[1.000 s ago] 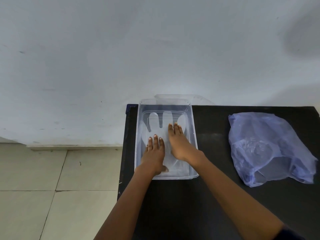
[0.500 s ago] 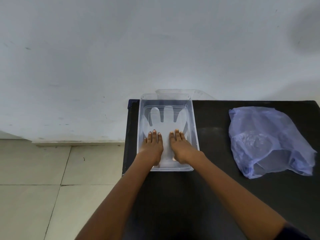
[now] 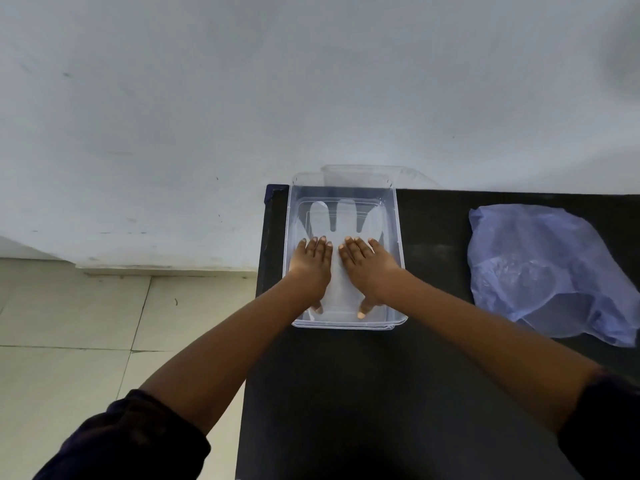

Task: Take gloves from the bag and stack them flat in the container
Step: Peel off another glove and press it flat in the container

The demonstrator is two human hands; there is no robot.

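Note:
A clear plastic container (image 3: 396, 233) stands at the back left corner of the black table. Inside it a thin translucent glove (image 3: 341, 218) lies flat, fingers pointing toward the wall. My left hand (image 3: 311, 268) and my right hand (image 3: 369, 268) rest palm-down side by side on the glove's palm and cuff, fingers spread flat, gripping nothing. The bluish translucent plastic bag (image 3: 550, 268) lies crumpled at the right of the table, its mouth facing me. What is inside the bag I cannot make out.
The black table (image 3: 381, 393) ends just left of the container, with tiled floor (image 3: 86, 323) below. A white wall (image 3: 311, 98) stands right behind the table. A clear lid (image 3: 405, 174) leans against the wall behind the container.
My right hand drew back from the glove's fingers to lie level with my left hand. Both hands now press the glove's lower half symmetrically. The camera view shifted slightly.

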